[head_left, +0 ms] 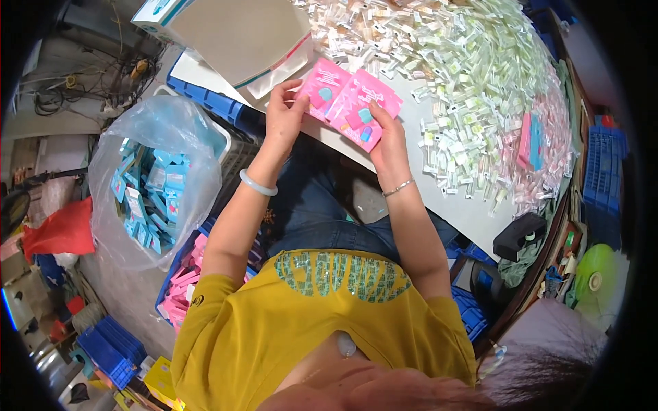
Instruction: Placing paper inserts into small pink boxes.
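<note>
Two flat pink packs with printed pictures are held side by side above the near edge of the white table (466, 219). My left hand (284, 116) pinches the left pink pack (321, 85) by its left edge. My right hand (389, 140) grips the right pink pack (370, 103), its thumb lying on the front face. The packs meet or overlap in the middle; I cannot tell which. Beyond and to the right of my right hand spreads a large heap of small clear pieces (459, 103) with whitish, green and pink tints.
An open carton (240, 41) stands at the far left of the table. Left of me, a clear plastic bag (110, 171) holds many blue packs (161, 185); a blue crate below has pink packs (181, 284). A pink and a blue pack (531, 140) lie on the heap's right side. A black object (517, 236) sits at the right.
</note>
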The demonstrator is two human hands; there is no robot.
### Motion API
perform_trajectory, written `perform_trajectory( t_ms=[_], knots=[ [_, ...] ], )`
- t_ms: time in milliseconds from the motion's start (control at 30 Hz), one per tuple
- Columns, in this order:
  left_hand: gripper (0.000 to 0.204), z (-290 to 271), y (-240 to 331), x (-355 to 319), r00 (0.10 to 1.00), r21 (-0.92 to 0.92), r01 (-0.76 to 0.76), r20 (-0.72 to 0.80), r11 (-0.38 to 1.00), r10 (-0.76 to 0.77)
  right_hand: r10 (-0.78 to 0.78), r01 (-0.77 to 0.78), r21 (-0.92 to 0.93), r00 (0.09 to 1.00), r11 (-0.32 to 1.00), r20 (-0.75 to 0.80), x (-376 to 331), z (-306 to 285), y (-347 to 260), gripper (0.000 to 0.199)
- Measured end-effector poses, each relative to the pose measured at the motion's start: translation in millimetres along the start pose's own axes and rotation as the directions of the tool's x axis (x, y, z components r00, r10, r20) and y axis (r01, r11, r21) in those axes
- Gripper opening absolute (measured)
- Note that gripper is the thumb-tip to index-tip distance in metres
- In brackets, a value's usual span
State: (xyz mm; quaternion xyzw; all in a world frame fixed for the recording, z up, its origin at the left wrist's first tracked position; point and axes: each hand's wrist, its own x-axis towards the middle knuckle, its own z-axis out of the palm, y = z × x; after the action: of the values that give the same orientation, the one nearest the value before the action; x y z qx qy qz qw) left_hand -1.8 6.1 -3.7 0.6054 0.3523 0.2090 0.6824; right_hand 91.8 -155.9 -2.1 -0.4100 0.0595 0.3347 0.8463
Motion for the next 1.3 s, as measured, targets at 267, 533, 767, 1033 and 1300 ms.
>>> perform_trajectory(
  t_ms=[267,533,767,1033,1300],
  knots=[
    [0.038,-9.1,-22.6,17.8,0.818,0.816,-0.406,0.124,0.412,0.561,0.052,-0.051,-0.076,0.998,0.996,0.019,27.9,21.0,9.3,0.032],
    [0.042,-1.9,-5.6,13.7,0.981,0.462,-0.19,0.132,0.866,0.145,0.052,-0.049,-0.142,0.998,0.989,0.022,19.4,3.9,6.6,0.038],
    [0.059,-3.2,-8.1,-4.7,0.958,0.068,0.009,0.286,0.998,-0.028,-0.018,0.065,-0.228,0.979,0.972,0.202,-5.4,-29.7,-9.4,0.057],
    [0.05,3.1,-13.2,-26.9,0.898,0.065,-0.369,0.28,0.927,0.339,-0.136,0.213,-0.248,0.946,0.945,0.293,-31.5,-49.7,-16.7,0.066],
    [0.051,8.5,-20.6,-31.8,0.937,-0.144,-0.204,0.259,0.968,0.235,-0.161,0.213,-0.274,0.967,0.938,0.2,-29.7,-38.3,-20.8,0.051]
  ],
)
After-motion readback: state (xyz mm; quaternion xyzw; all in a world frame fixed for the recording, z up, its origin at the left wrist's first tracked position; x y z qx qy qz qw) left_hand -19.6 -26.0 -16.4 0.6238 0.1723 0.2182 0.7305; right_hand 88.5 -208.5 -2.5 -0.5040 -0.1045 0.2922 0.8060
